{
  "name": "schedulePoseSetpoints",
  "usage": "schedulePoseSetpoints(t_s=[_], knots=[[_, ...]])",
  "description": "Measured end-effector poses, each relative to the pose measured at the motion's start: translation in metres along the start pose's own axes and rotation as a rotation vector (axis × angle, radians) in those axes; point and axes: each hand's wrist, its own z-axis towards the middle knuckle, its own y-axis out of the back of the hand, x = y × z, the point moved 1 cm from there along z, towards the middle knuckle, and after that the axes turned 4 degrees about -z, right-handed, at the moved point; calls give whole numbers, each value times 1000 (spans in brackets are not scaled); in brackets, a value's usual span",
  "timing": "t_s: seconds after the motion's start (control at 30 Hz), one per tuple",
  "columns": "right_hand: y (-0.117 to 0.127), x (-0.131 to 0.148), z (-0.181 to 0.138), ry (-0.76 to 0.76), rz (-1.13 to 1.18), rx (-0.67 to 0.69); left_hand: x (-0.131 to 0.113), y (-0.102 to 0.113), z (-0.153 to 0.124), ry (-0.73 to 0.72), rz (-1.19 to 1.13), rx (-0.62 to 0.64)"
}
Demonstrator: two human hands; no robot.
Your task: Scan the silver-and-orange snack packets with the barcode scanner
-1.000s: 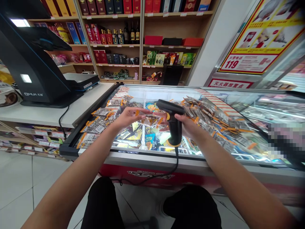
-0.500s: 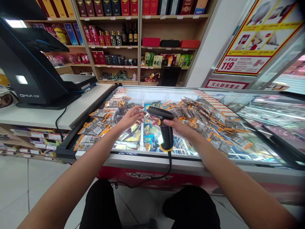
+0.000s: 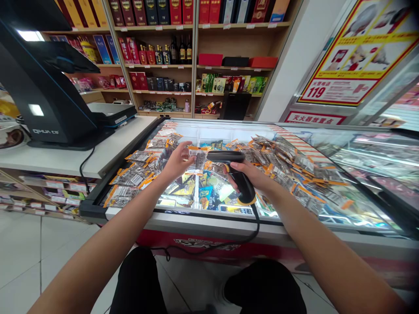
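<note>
My left hand (image 3: 178, 162) is closed on the left side of a small clear snack packet (image 3: 198, 159) with orange ends and a label. The packet is held up above the freezer's glass top. My right hand (image 3: 251, 172) grips the handle of a black barcode scanner (image 3: 225, 155) with yellow trim, its head turned left toward the packet, a small gap apart. A black cable (image 3: 257, 222) hangs from the handle. Similar packets lie in a loose pile (image 3: 131, 174) on the left and a bigger heap (image 3: 284, 161) on the right.
The chest freezer (image 3: 137, 216) has coloured bags under its glass. On the left, a white counter (image 3: 108, 148) bears a black checkout terminal (image 3: 55, 100) with a scale. Shelves (image 3: 157, 65) with boxes and bottles stand behind. A fire notice (image 3: 347, 65) hangs at right.
The packet in my left hand now faces me more flatly, its label showing. My right hand has tilted the scanner, its handle swinging right, and the head has shifted slightly right.
</note>
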Motion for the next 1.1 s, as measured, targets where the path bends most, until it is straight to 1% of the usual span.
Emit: schedulePoseSetpoints(t_s=[0.07, 0.13, 0.4, 0.47, 0.5, 0.57, 0.63, 0.67, 0.7, 0.77, 0.83, 0.9, 0.97, 1.03, 1.07, 1.1], knots=[[0, 3, -3, 20, -6, 13, 2, -2, 0, -57, 37, -19], [-1, 5, -4, 23, -7, 8, 3, -3, 0, -76, 62, -39], [5, -2, -4, 24, -9, -15, 7, -1, 2, -38, 107, -38], [6, -1, -4, 48, -2, -33, 7, -1, 1, -21, 78, -18], [5, 0, -4, 66, 2, -43, 6, -3, -1, -10, 54, 21], [4, 2, -4, 98, 0, -53, 6, -8, -5, 2, 33, 171], [1, 2, -3, 96, -15, -38, 7, -14, -10, -16, 105, 339], [-1, 1, -2, 83, -33, -22, 8, -17, -13, -41, 173, 393], [-3, 0, -1, 67, -63, -5, 9, -20, -14, -75, 248, 424], [-8, -2, 1, 53, -150, 32, 11, -21, -15, -143, 388, 431], [-12, -2, 1, 63, -237, 72, 11, -16, -13, -176, 525, 386], [-16, 2, 0, 59, -290, 71, 8, -4, -9, -120, 682, 266], [-16, 7, -3, 25, -342, -1, 6, 15, -7, 44, 853, 76], [-11, 10, -5, -5, -406, -102, 6, 36, -8, 278, 998, -112], [-8, 10, -5, -14, -438, -146, 6, 46, -9, 382, 1048, -174], [-4, 9, -4, -23, -468, -185, 8, 55, -10, 458, 1081, -204]])
